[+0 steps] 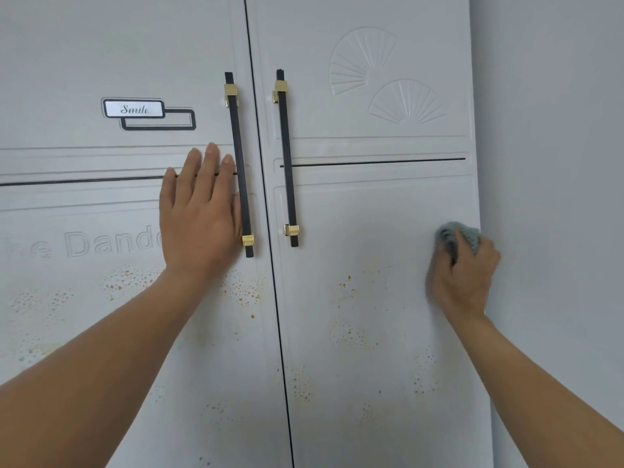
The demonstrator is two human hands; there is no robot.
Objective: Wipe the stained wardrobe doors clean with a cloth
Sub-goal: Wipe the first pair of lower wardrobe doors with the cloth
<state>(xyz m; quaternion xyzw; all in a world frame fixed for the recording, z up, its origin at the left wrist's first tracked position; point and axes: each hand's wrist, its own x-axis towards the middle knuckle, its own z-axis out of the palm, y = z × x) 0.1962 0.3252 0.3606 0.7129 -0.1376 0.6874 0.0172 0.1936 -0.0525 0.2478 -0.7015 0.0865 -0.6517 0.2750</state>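
Two pale grey wardrobe doors fill the view, the left door [101, 62] and the right door [371, 214], split by a dark seam. Orange-brown speckled stains [347, 332] dot the lower halves of both. My left hand [199, 214] presses flat on the left door with straight fingers, just left of its black handle [239, 163]. My right hand [462, 275] grips a bunched grey-green cloth [462, 234] against the right edge of the right door. The right hand looks slightly blurred.
A second black handle with gold clips [287, 157] hangs on the right door. A "Smile" label [134, 109] and embossed lettering mark the left door; fan patterns [381, 72] mark the right. A plain grey wall [557, 163] stands right of the wardrobe.
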